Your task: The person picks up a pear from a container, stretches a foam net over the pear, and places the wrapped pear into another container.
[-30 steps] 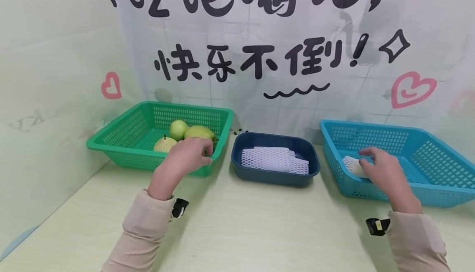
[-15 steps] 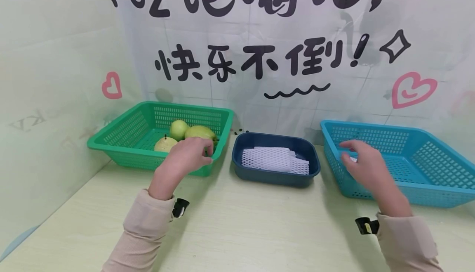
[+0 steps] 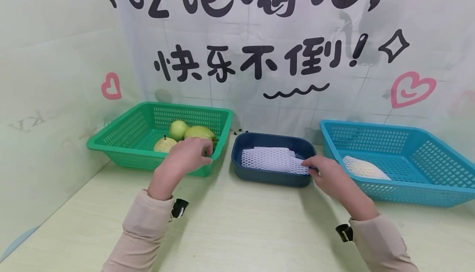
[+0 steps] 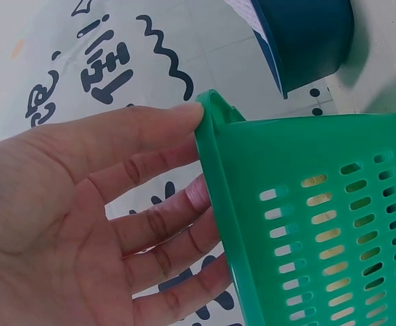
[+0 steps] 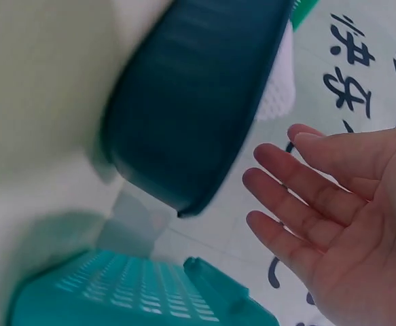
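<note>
Right hand (image 3: 328,177) empty, fingers loosely spread, at the right end of the navy tray (image 3: 265,178), fingertips close to the foam nets (image 3: 265,158) lying inside; contact impossible to tell. Left hand (image 3: 187,154) with thumb and fingers either side of the rim of the green basket (image 3: 128,160), fingertips partly hidden, firmness of hold unclear. In that basket, beside the hand, a stemmed yellow fruit (image 3: 163,144), a round green fruit (image 3: 178,130) and a long green fruit (image 3: 199,131), all bare. Farther right, in the blue basket (image 3: 423,195), near its left front corner, a pale netted fruit (image 3: 365,169). Step in hand, presumably: fetching a net. Called for next: a fine pinch on just one, without dragging the rest.
</note>
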Motion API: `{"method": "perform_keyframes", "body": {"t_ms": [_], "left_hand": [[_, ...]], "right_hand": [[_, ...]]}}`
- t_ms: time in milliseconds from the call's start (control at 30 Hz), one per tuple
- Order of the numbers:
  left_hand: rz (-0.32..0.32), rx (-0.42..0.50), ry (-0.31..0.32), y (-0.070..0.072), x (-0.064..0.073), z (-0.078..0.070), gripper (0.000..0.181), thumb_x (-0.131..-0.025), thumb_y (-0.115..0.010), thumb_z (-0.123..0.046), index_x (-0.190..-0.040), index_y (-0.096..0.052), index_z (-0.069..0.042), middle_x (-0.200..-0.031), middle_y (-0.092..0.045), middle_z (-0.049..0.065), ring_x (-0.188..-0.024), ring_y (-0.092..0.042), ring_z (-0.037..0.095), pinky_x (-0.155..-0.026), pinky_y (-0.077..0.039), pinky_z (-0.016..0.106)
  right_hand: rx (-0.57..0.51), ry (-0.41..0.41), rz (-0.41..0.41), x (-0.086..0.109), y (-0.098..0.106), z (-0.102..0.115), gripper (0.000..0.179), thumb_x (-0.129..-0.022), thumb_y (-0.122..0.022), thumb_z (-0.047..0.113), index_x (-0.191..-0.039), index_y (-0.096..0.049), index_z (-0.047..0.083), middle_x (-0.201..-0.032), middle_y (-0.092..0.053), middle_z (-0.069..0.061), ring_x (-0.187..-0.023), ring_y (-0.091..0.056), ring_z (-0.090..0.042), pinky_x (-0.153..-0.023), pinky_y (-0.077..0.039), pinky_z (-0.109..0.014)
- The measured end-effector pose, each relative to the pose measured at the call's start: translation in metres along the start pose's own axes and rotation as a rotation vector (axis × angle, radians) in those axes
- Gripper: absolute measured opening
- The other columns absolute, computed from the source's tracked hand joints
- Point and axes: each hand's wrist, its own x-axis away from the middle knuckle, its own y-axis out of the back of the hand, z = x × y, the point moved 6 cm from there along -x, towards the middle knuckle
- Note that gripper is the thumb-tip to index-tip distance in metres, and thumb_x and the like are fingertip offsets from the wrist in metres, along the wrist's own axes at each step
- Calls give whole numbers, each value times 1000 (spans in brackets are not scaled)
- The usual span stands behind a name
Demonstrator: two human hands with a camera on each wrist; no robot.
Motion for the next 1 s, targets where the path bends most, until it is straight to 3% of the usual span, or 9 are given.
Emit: {"method": "perform_keyframes", "body": {"t_ms": [333, 1000], "left_hand": [[-6, 10, -7, 0, 0, 0, 12, -82, -70, -16, -82, -57, -14, -71, -53, 0, -65, -49, 15, -53, -34, 27], [10, 13, 2, 0, 0, 0, 10, -83, -68, -17, -89, -61, -14, -74, -56, 0, -67, -50, 15, -56, -37, 27]], "right_hand": [[51, 83, 31, -2, -21, 4, 19, -83, -60, -7, -99, -68, 0, -98, -68, -13, -94, -63, -31, -83, -51, -45], [28, 63, 19, -1, -25, 3, 22, -84, -57, -10, -98, -67, 3, -98, -68, -10, -94, -62, -29, -84, -50, -46]]}}
